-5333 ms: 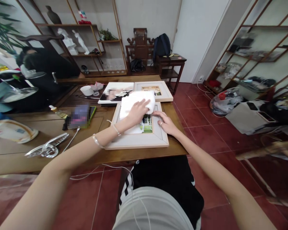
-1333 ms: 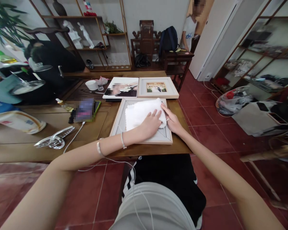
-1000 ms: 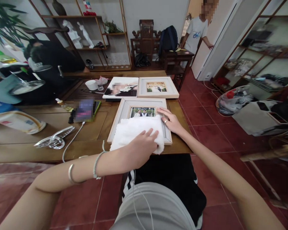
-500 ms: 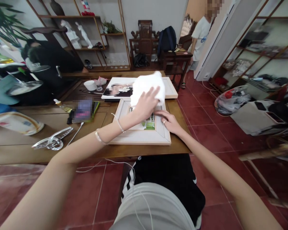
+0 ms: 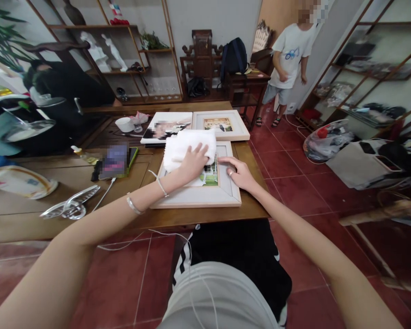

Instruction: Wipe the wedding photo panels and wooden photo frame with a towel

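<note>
A pale wooden picture frame (image 5: 205, 196) lies flat at the near edge of the wooden table (image 5: 130, 183). My left hand (image 5: 191, 163) presses a white cloth (image 5: 188, 144) onto the upper part of the frame's glass, fingers spread flat on the cloth. My right hand (image 5: 238, 172) rests flat on the frame's right border, fingers apart, a ring on one finger. Part of the photo shows between the two hands.
Two more framed pictures (image 5: 221, 125) lie further back on the table. A phone (image 5: 116, 160) with a cable, a white cup (image 5: 125, 124) and a silver dish (image 5: 70, 209) sit left. A person in a white shirt (image 5: 287, 55) stands by the doorway. Shelves line both sides.
My left hand has brought the cloth down from above the far frames onto the top of the near frame. The person at the door has stepped further into the room.
</note>
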The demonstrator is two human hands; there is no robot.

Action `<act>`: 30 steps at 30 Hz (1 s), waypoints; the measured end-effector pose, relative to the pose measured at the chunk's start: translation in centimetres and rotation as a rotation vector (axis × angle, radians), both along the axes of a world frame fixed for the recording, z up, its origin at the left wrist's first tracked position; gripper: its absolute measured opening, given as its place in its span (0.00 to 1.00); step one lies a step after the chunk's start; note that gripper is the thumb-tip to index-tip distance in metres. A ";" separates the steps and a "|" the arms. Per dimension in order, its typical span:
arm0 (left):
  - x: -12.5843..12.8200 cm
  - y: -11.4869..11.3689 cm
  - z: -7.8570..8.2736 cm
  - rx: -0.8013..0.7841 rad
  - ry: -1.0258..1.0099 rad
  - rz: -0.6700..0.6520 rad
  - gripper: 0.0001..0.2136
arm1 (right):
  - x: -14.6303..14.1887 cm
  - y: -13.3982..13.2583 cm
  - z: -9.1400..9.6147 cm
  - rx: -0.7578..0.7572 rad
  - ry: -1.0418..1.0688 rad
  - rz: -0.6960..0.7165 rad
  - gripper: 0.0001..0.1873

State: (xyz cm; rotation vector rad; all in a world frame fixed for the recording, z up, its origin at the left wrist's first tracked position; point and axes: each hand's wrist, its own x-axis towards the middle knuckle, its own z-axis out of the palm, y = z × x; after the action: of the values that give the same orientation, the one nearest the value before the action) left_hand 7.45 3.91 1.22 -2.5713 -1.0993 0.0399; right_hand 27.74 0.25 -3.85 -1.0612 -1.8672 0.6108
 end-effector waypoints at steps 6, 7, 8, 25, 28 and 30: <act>-5.0 -0.8 0.5 0.010 0.090 0.197 0.18 | -0.1 -0.1 0.0 -0.013 -0.017 -0.025 0.27; -5.7 -0.9 0.8 0.011 0.106 0.215 0.18 | -0.1 -0.2 0.0 -0.013 -0.019 -0.028 0.27; -6.4 -1.1 1.0 0.014 0.118 0.224 0.18 | -0.1 -0.2 0.0 -0.012 -0.020 -0.030 0.27; -4.9 -14.4 5.3 -0.283 0.282 0.154 0.15 | -0.3 -0.4 0.3 -0.058 -0.006 -0.076 0.28; -5.3 -13.4 4.8 -0.263 0.250 0.168 0.16 | -0.3 -0.4 0.2 -0.053 -0.013 -0.077 0.28; -5.6 -11.9 4.0 -0.207 0.233 0.188 0.16 | -0.3 -0.3 0.2 -0.041 -0.023 -0.070 0.28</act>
State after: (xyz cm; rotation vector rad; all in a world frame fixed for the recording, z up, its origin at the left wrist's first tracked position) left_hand 1.88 -8.02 5.24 -2.5449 -1.2989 0.5106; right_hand 27.48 -0.10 -3.64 -1.1602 -1.8362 0.6008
